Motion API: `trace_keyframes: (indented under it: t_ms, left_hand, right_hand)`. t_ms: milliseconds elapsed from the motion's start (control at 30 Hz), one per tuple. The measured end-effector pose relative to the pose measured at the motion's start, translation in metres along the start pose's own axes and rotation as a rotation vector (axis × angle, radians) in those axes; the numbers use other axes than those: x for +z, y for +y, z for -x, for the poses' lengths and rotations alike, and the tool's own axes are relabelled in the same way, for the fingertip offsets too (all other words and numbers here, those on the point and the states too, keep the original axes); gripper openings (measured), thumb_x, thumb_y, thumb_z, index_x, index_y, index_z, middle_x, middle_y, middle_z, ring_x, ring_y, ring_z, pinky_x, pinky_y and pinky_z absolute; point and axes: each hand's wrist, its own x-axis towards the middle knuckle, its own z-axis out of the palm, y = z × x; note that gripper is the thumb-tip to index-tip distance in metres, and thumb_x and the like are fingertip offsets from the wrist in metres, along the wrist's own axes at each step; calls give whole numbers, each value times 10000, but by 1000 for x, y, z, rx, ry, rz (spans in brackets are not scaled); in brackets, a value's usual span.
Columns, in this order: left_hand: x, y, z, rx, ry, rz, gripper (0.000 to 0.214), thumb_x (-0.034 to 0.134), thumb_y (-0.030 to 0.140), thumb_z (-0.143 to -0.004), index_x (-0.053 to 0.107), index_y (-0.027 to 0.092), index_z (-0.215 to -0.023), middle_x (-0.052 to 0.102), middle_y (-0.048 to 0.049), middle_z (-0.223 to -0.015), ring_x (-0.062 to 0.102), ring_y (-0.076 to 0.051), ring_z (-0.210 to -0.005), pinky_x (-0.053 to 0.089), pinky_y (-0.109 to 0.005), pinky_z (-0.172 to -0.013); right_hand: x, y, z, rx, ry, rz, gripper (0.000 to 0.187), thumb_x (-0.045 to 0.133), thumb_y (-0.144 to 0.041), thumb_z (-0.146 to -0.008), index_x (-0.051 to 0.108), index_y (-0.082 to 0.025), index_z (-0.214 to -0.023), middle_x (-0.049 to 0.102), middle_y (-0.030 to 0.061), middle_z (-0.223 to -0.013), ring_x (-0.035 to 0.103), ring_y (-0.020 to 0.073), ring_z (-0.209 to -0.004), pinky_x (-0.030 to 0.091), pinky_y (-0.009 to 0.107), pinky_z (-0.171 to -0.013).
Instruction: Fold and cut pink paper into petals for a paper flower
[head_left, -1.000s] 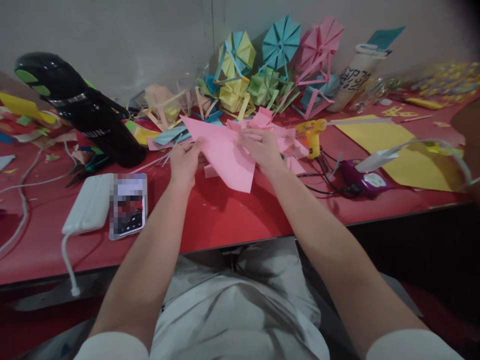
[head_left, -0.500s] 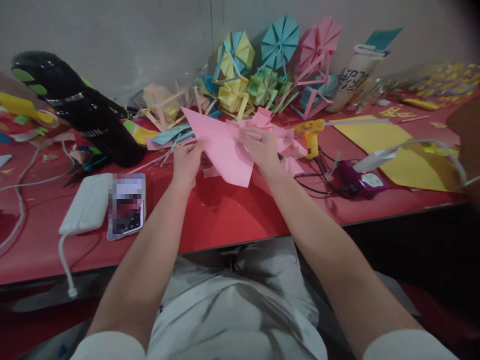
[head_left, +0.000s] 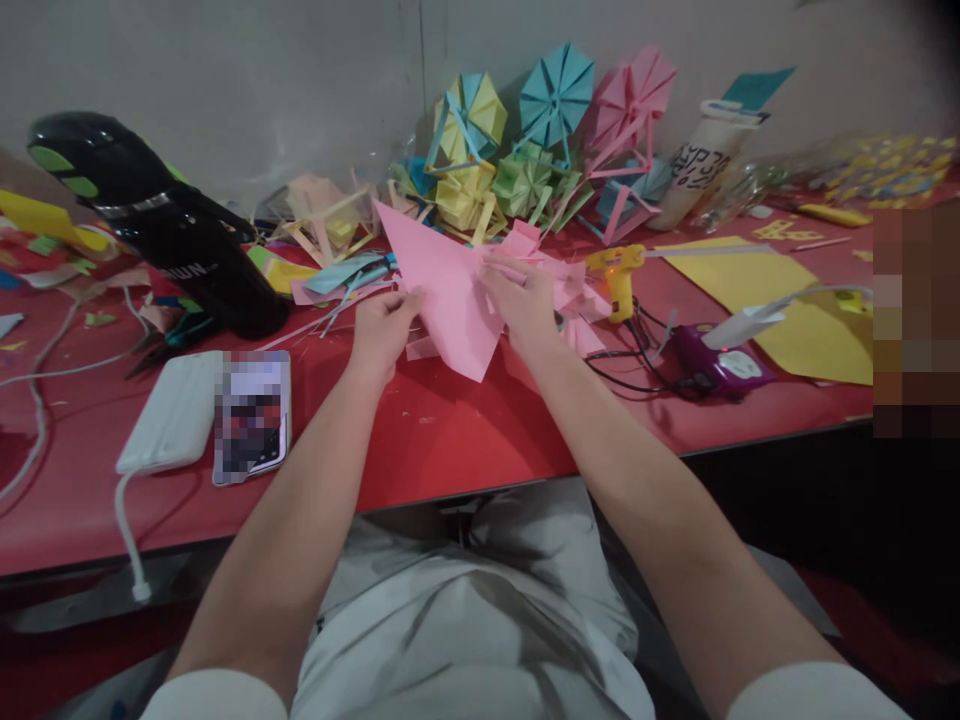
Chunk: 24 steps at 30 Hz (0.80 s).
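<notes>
A pink paper sheet (head_left: pixel 442 290) is held between both hands above the red table (head_left: pixel 442 440), one corner pointing up and one down. My left hand (head_left: pixel 382 330) pinches its left edge, fingers closed on the paper. My right hand (head_left: pixel 523 300) grips its right side, fingers curled over the sheet. Behind the right hand lies a heap of pink paper scraps (head_left: pixel 570 285).
Folded paper pinwheels (head_left: pixel 555 95) stand against the wall. A black device (head_left: pixel 161 225) lies left, a white power bank (head_left: pixel 172 415) and phone (head_left: pixel 251 415) nearer. Right: yellow glue gun (head_left: pixel 619 275), purple gadget (head_left: pixel 720 365), yellow sheet (head_left: pixel 787 295), white bottle (head_left: pixel 697 165).
Both hands have tilted the pink sheet more upright, its top corner rising. The left hand shifted slightly right along the edge.
</notes>
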Motion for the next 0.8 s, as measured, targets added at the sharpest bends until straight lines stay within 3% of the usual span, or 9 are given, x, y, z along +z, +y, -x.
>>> trace_keyframes:
  t_ms: [100, 333, 433, 567, 700, 800]
  left_hand:
    - [2, 4, 3, -79, -67, 29, 403, 868, 459, -665, 598, 161, -635, 614, -3, -626, 634, -133, -612, 596, -313, -674]
    - [2, -3, 1, -96, -15, -11, 408, 760, 484, -775, 592, 175, -570, 559, 2, -517, 562, -123, -484, 522, -261, -517]
    - [4, -2, 2, -104, -79, 5, 308, 808, 386, -738, 623, 173, -616, 601, 10, -576, 597, -120, -532, 548, -262, -566]
    - [6, 0, 4, -143, -92, -57, 278, 757, 285, -795, 601, 173, -594, 599, 10, -550, 594, -125, -508, 530, -258, -520]
    - [6, -2, 4, -119, -35, -96, 380, 665, 362, -888, 588, 172, -569, 566, 6, -507, 532, -109, -436, 493, -247, -468]
    - [6, -2, 4, -103, -77, -72, 350, 687, 371, -864, 582, 175, -593, 573, 15, -530, 558, -109, -473, 515, -244, -504]
  right_hand:
    - [-3, 4, -4, -38, 28, 11, 159, 723, -263, -758, 743, -216, -908, 763, 14, -888, 726, 201, -897, 604, 395, -876]
    - [-3, 10, -7, -53, 14, -1, 174, 713, -250, -760, 745, -205, -925, 763, 15, -888, 733, 197, -909, 604, 394, -897]
    - [-5, 11, -9, -59, 37, -6, 196, 728, -279, -754, 742, -212, -938, 772, 23, -914, 734, 210, -942, 605, 409, -914]
    - [-7, 11, -10, -118, 27, -29, 192, 735, -327, -759, 731, -219, -917, 776, 36, -978, 732, 225, -1006, 595, 425, -944]
    - [-6, 11, -9, -108, 35, -51, 182, 734, -304, -743, 733, -218, -903, 776, 36, -933, 739, 220, -947, 600, 423, -923]
    - [-7, 11, -10, -93, 55, -56, 203, 734, -331, -750, 734, -220, -920, 781, 42, -951, 736, 217, -931, 604, 418, -908]
